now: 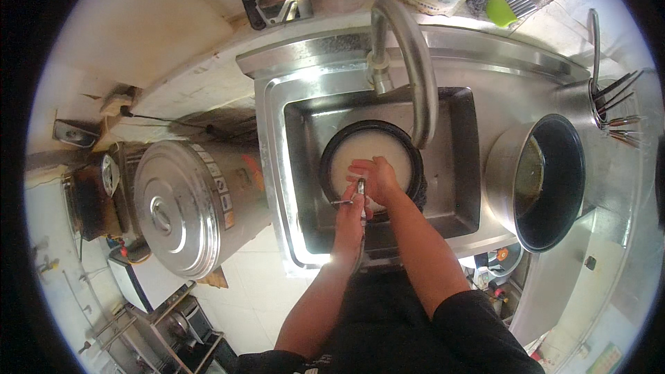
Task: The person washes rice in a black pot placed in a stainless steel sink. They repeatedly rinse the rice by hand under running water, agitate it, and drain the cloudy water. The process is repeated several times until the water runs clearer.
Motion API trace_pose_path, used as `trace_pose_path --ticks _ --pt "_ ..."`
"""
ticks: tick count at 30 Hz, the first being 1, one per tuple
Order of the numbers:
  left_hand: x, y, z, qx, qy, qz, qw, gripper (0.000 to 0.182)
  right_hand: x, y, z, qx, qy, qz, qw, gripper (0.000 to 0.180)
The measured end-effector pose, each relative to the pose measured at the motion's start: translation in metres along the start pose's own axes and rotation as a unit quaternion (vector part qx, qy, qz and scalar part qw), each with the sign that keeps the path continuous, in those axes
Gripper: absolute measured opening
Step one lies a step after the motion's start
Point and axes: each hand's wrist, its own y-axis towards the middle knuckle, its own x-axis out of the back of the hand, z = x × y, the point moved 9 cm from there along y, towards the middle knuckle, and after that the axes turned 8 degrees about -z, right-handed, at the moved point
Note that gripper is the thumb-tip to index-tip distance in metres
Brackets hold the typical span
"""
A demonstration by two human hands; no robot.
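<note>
My left hand (353,209) is closed around a metal spray nozzle (361,187) on a flexible hose. Just beyond the nozzle tip, my right hand (375,175) is held palm up with its fingers spread over a dark round pot (328,153). Cloudy, whitish liquid (371,143) fills the pot; whether anything lies beneath its surface cannot be told. The pot stands inside a stainless steel sink basin (452,187). Part of its near rim is hidden by my hands.
A curved steel faucet (423,78) arches over the basin. To the right stand a large dark-lined inner pot (556,182) and a steel utensil holder (574,101). A lidded metal drum (171,213) is at the left. A green-handled crinkle cutter (501,10) lies on the ledge behind.
</note>
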Motion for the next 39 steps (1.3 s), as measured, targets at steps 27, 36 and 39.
trace_pose_path --ticks 27,36,39 --pt "0.027 0.114 0.0 -0.352 0.511 -0.062 0.782 0.072 0.005 -0.131 0.001 0.119 -0.413 -0.083 0.899 0.031" --pt "-0.058 0.19 0.017 -0.192 0.7 -0.047 0.686 0.097 0.002 -0.154 0.02 0.146 -0.469 -0.06 0.869 0.039" --pt "-0.073 0.191 0.035 -0.076 0.737 0.058 0.67 0.092 0.008 -0.152 0.024 0.146 -0.453 -0.071 0.877 0.033"
